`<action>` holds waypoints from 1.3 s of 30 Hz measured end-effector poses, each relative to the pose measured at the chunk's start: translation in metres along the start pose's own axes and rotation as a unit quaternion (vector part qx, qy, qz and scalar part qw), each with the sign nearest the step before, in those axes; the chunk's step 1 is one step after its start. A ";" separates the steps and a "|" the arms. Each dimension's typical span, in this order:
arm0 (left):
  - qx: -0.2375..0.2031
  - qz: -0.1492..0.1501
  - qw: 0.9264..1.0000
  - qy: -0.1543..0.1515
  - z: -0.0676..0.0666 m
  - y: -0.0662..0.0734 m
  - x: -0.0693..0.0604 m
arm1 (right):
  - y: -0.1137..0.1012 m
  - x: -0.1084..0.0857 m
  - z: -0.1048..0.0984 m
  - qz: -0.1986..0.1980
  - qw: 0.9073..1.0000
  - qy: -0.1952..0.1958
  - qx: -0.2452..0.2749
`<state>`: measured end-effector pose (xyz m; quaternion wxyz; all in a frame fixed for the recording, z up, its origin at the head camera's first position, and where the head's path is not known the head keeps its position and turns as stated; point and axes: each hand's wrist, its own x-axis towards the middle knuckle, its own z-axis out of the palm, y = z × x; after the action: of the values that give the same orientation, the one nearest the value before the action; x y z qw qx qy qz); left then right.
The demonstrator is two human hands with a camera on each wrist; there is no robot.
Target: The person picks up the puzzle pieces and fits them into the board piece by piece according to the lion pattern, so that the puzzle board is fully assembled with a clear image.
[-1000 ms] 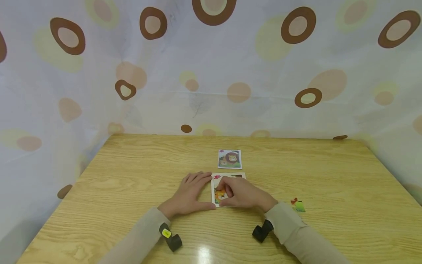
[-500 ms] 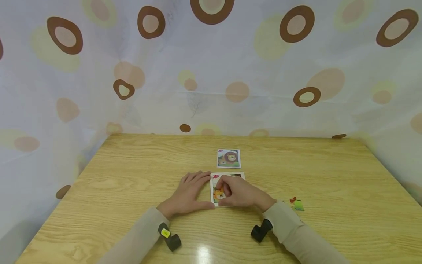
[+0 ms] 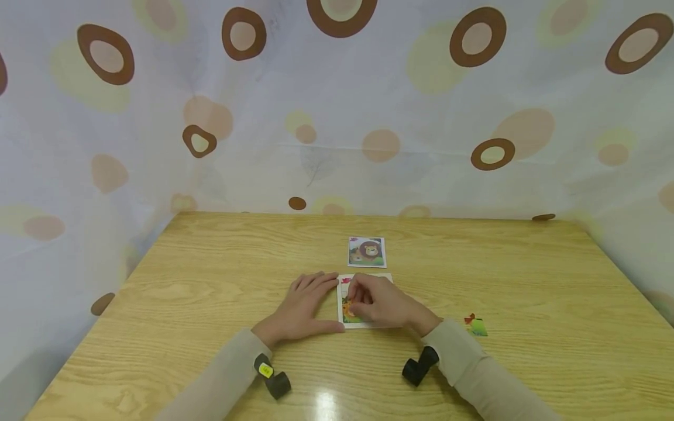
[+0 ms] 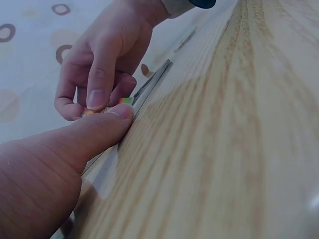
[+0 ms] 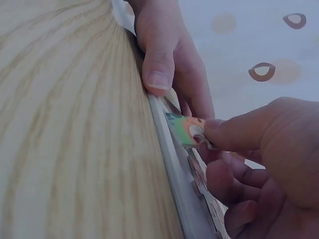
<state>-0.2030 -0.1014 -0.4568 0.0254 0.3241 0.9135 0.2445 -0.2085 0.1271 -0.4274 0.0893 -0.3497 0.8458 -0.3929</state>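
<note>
A jigsaw puzzle board (image 3: 340, 304) with a white border lies on the table, part of its picture covered by my right hand (image 3: 387, 301). That hand pinches an orange and green puzzle piece (image 5: 184, 130) between thumb and curled fingers; in the right wrist view the piece is tilted over the board's near left part. My left hand (image 3: 301, 310) rests along the board's left side, fingers stretched out, its thumb touching the near left corner. Other pieces show low in the board under my right fingers in the right wrist view.
Behind the board lies a picture card (image 3: 367, 252) with a lion on it. Loose puzzle pieces (image 3: 476, 326) in red and green lie beside my right sleeve. A patterned curtain (image 3: 337, 175) closes off the wooden table's (image 3: 237, 251) far edge.
My right thumb has moved up toward the fingertips, and the piece at the board's near left is now pinched and tilted. My left hand stays in place.
</note>
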 end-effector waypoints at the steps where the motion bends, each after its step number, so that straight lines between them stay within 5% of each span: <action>1: 0.000 -0.001 1.000 0.000 0.000 0.000 0.000 | 0.000 0.000 0.000 0.003 1.000 0.004 0.001; 22: 0.003 0.013 1.000 0.010 0.000 0.000 0.000 | -0.014 0.000 0.008 0.050 0.996 0.033 -0.072; 29: 0.002 0.006 1.000 0.002 -0.001 0.001 0.000 | -0.012 0.001 0.010 0.029 0.993 0.043 -0.109; 39: -0.002 0.009 1.000 0.002 -0.003 0.003 -0.001 | -0.010 0.001 0.012 0.035 0.994 0.057 -0.086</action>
<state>-0.2009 -0.1014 -0.4527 0.0220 0.3315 0.9101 0.2476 -0.1991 0.1151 -0.4281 0.0244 -0.3032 0.8920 -0.3343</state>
